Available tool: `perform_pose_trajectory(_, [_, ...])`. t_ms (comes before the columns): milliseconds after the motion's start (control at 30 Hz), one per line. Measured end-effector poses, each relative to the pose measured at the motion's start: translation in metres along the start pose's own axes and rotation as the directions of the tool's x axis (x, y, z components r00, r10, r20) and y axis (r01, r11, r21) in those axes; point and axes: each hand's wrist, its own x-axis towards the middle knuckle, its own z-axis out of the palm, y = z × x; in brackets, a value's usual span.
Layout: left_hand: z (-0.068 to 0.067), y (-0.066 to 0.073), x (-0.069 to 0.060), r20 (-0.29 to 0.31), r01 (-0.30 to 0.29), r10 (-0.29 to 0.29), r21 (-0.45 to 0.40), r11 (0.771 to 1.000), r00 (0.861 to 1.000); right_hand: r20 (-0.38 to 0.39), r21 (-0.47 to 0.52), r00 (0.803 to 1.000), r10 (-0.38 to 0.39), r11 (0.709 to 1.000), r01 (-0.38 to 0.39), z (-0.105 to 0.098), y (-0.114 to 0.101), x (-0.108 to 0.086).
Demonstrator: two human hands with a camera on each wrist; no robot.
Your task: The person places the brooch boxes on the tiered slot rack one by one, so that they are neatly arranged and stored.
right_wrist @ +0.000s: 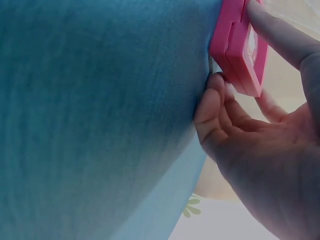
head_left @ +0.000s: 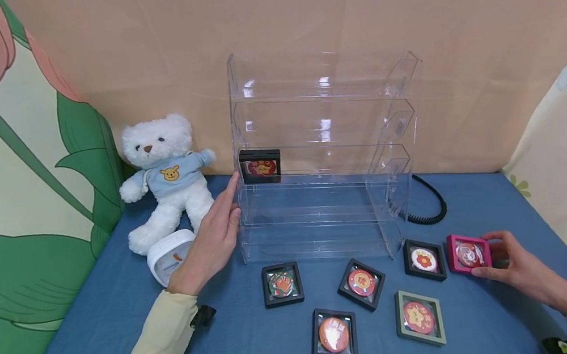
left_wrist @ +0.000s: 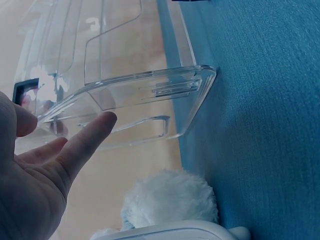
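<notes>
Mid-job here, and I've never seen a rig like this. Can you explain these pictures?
There's no robot: a person works bare-handed. The widest picture is taken from the head, looking down; the others come from the left and right wrists. On the blue cloth stands a clear tiered rack holding one black case. In front lie four more black cases and a green case. A white teddy bear is left of the rack. The right hand pinches a pink case. The left hand is at the rack's left side; contact is hard to judge.
</notes>
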Motion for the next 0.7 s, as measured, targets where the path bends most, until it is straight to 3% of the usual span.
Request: perform_pose_trajectory(700, [0.000, 0.000, 0.000, 0.004, 0.000, 0.000, -0.009, 1.000, 1.000, -0.042, 0.090, 0.999, -0.029, 0.995, 0.032, -0.002, 0.006, -0.012])
